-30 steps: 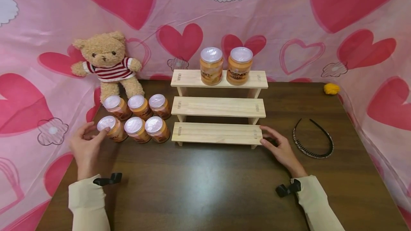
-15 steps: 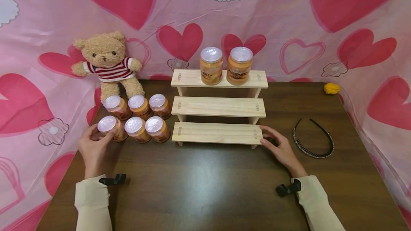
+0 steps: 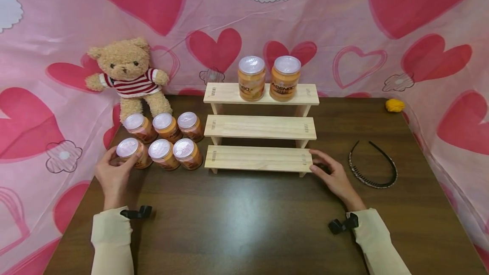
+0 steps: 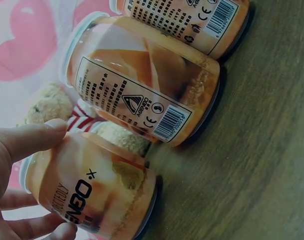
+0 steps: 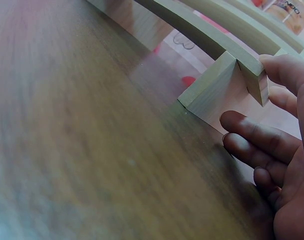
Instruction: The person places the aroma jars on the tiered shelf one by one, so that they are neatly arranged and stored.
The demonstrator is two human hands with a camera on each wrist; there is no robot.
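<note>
My left hand (image 3: 114, 177) holds the front-left jar (image 3: 143, 160), an orange-labelled jar with a silvery lid, thumb on one side and fingers on the other. In the left wrist view this jar (image 4: 99, 182) stands on the table. Several like jars (image 3: 167, 128) are grouped beside it in two rows. At the right, my right hand (image 3: 336, 177) grips the end of the lowest step of a three-tier wooden stand (image 3: 257, 159) between thumb and index finger. Its other fingers (image 5: 261, 142) hang loosely below. Two more jars (image 3: 283, 86) stand on the top step.
A teddy bear (image 3: 130, 67) in a striped top sits behind the jars against the pink heart-patterned cloth (image 3: 336, 16). Right of the stand, a black headband (image 3: 376, 185) lies on the dark wooden table (image 3: 244, 224). A small yellow object (image 3: 394, 105) is at the back right.
The left hand has moved right from beside the front-left jar and now holds it. That jar has hardly moved. The right hand stays at the stand's end.
</note>
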